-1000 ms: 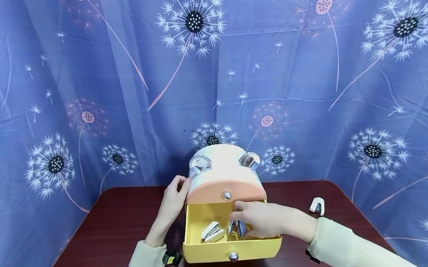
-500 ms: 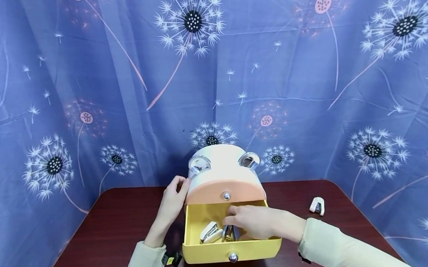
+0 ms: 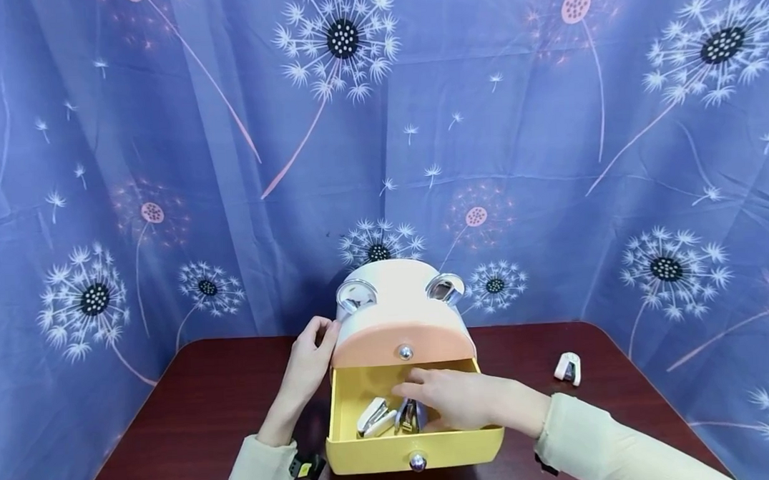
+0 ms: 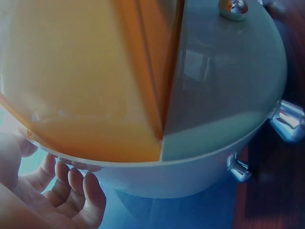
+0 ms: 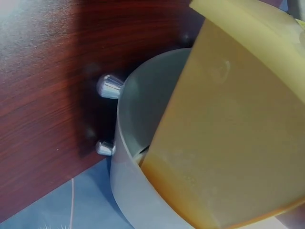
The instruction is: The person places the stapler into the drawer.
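A white frog-shaped drawer box has its yellow lower drawer pulled out. Inside the drawer lie a white stapler and, to its right, a bluish-purple stapler. My right hand reaches into the drawer from the right, fingers stretched just above the purple stapler and thumb low at its right; the palm hides part of it. My left hand rests at the box's left side. In the left wrist view, relaxed left-hand fingers lie at the white rim.
Another small white stapler lies on the dark red table to the right. The peach upper drawer is closed. A blue dandelion-patterned curtain hangs behind the table.
The right hand moved left within the drawer, bringing the purple stapler next to the white one. Its fingers then rose slightly off the stapler, which stayed put. The left hand held still.
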A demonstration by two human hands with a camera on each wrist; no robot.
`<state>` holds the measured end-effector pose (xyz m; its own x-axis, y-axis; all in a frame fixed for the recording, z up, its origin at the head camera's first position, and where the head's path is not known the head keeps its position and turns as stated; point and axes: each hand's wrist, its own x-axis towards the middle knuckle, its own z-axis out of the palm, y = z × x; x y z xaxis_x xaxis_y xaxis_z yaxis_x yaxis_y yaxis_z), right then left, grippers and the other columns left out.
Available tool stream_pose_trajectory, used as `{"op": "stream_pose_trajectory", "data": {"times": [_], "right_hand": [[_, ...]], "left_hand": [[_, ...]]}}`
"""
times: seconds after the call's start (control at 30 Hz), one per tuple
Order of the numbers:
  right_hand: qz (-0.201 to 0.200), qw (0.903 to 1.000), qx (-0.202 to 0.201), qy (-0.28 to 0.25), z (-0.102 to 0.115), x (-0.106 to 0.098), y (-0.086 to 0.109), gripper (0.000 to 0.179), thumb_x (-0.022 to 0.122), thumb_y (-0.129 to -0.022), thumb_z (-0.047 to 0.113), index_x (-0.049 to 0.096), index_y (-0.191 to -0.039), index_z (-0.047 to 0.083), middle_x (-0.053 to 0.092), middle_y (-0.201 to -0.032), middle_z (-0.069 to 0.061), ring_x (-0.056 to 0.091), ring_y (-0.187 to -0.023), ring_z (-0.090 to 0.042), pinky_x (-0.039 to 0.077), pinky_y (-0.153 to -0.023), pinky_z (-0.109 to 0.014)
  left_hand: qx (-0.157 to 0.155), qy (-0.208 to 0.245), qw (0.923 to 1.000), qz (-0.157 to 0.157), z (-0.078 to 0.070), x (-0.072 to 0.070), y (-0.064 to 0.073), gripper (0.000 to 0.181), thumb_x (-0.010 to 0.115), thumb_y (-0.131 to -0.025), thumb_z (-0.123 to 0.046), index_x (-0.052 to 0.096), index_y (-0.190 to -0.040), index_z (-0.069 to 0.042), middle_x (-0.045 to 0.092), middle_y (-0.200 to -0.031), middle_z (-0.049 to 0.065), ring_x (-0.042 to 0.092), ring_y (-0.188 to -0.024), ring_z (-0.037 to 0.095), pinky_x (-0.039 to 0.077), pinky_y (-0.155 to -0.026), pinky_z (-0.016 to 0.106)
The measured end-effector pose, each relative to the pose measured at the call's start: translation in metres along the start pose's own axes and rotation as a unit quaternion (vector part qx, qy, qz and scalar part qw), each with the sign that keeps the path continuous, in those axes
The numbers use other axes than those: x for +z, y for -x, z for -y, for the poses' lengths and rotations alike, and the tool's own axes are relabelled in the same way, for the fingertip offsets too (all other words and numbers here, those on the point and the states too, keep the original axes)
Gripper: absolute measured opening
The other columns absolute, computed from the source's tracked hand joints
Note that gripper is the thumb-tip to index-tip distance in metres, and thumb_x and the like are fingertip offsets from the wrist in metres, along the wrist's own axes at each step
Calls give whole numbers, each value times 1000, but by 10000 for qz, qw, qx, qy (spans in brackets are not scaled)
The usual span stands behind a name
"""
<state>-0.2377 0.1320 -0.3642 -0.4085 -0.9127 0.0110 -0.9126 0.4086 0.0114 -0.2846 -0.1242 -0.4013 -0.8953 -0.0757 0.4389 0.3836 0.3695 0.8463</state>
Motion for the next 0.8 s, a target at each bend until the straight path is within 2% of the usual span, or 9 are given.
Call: {"op": "stream_pose_trajectory", "data": {"times": [0.1, 0.23, 0.4, 0.5, 0.6, 0.67, 0.8], "right_hand": [[-179, 9996, 19, -237, 1, -2, 1, 55, 54, -82, 46, 41, -127, 16, 45, -107, 4, 44, -80, -1, 39, -70, -16], [-419, 9974, -41, -584, 2, -7, 5, 48, 48, -86, 45, 43, -126, 18, 46, -110, 3, 44, -80, -1, 38, -71, -17], [-569, 9962, 29, -665, 4, -20, 16, 40, 45, -90, 39, 42, -126, 22, 44, -120, 4, 41, -107, -6, 37, -86, -26], [-684, 9957, 131, -610, 5, -30, 27, 36, 45, -91, 33, 43, -125, 21, 44, -123, 5, 38, -114, -11, 35, -91, -30], [-800, 9942, 277, -659, 4, -40, 40, 34, 47, -91, 29, 44, -124, 21, 45, -121, 5, 42, -111, -10, 37, -88, -30], [-904, 9924, 402, -729, 2, -44, 50, 34, 49, -90, 27, 45, -124, 21, 46, -120, 6, 47, -101, -6, 39, -84, -29], [-1189, 9873, 682, -798, -7, -48, 73, 34, 51, -89, 25, 46, -123, 24, 47, -118, 8, 49, -98, -4, 41, -81, -28]], "left_hand": [[2, -49, 10000, -13, 0, 0, 0, 23, 51, -86, -44, 54, -83, -21, 50, -65, 0, 49, -59, 14, 40, -54, 27], [30, -32, 10000, -37, 0, 0, 0, 22, 51, -86, -42, 54, -83, -20, 50, -65, 0, 49, -58, 14, 40, -53, 27], [15, -41, 10000, -10, 2, 0, 0, 23, 51, -85, -43, 54, -83, -21, 50, -65, -1, 48, -59, 13, 40, -54, 27], [20, -46, 10000, -24, 2, 0, 0, 22, 52, -85, -42, 54, -83, -21, 50, -65, -1, 48, -60, 13, 39, -55, 27], [26, -28, 10000, -38, 1, 0, -1, 21, 52, -86, -41, 54, -82, -20, 50, -64, 0, 48, -59, 14, 39, -54, 27], [13, -22, 10000, -32, 1, 0, -1, 21, 52, -86, -41, 54, -82, -20, 50, -64, 0, 48, -59, 14, 39, -54, 27], [-8, -27, 10000, -17, 1, 0, 0, 20, 52, -86, -41, 54, -83, -21, 50, -65, 0, 48, -59, 14, 40, -54, 27]]}}
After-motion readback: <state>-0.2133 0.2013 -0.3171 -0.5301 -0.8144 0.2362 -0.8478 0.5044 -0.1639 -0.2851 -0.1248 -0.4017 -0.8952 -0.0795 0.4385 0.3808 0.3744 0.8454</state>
